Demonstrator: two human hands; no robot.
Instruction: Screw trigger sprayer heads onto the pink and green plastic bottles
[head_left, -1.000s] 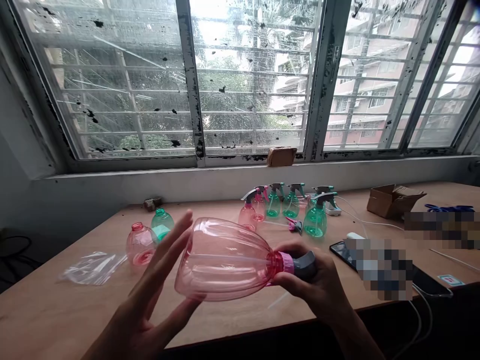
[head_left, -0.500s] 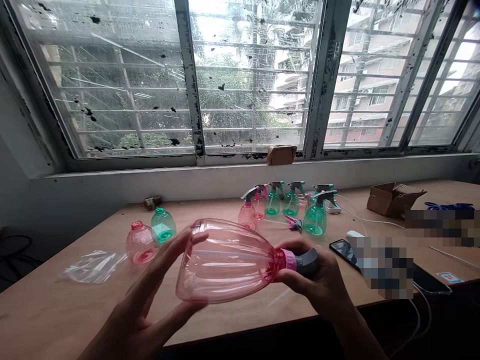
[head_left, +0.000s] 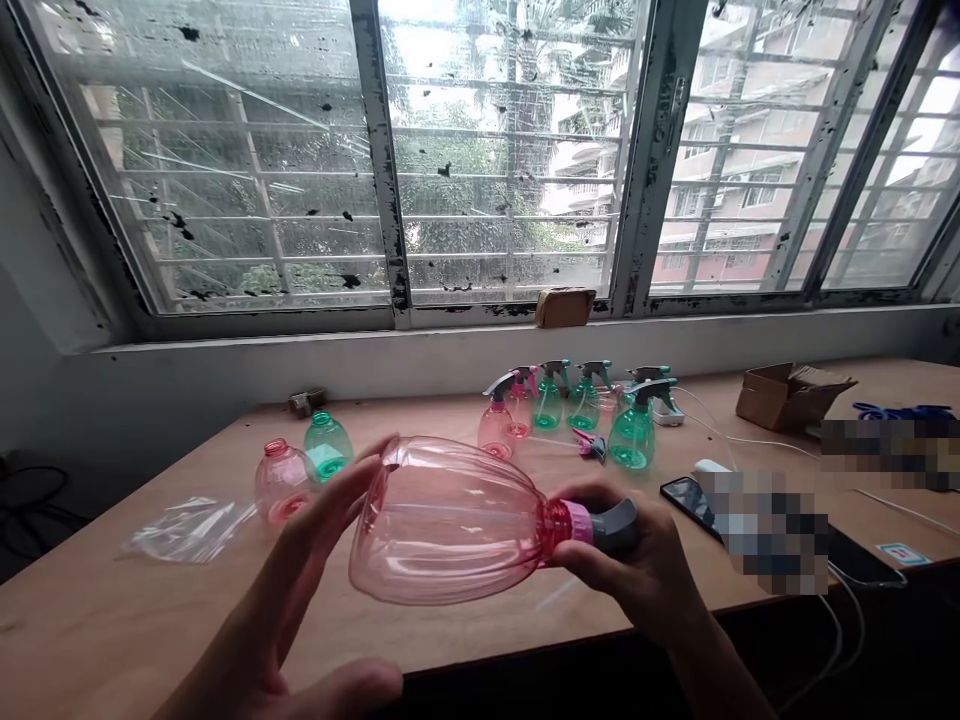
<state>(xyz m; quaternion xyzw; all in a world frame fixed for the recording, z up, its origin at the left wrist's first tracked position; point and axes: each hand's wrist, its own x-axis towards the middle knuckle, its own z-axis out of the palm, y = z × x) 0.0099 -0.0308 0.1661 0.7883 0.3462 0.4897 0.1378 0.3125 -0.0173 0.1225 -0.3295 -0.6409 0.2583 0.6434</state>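
A clear pink spray bottle (head_left: 457,525) lies sideways in the air above the table, its base to the left and its pink collar and dark grey spray head to the right. My right hand (head_left: 649,570) grips it around the collar and head, and part of the head is hidden by the fingers. Beside the base, my left hand (head_left: 285,600) is open: the fingers reach along the base's upper edge, and the thumb hangs well below the bottle. Whether the left fingertips touch the plastic I cannot tell.
Behind the bottle stand several green spray bottles (head_left: 631,435) and pink ones (head_left: 496,430), with a loose spray head (head_left: 590,445). Open pink (head_left: 274,475) and green bottles (head_left: 328,440) stand left, near a plastic bag (head_left: 191,530). A phone (head_left: 686,505), cables and a cardboard box (head_left: 784,400) lie right.
My left thumb has dropped away from the underside of the bottle, so the left hand has opened wider. The bottle has turned slightly about its length; my right hand keeps its grip.
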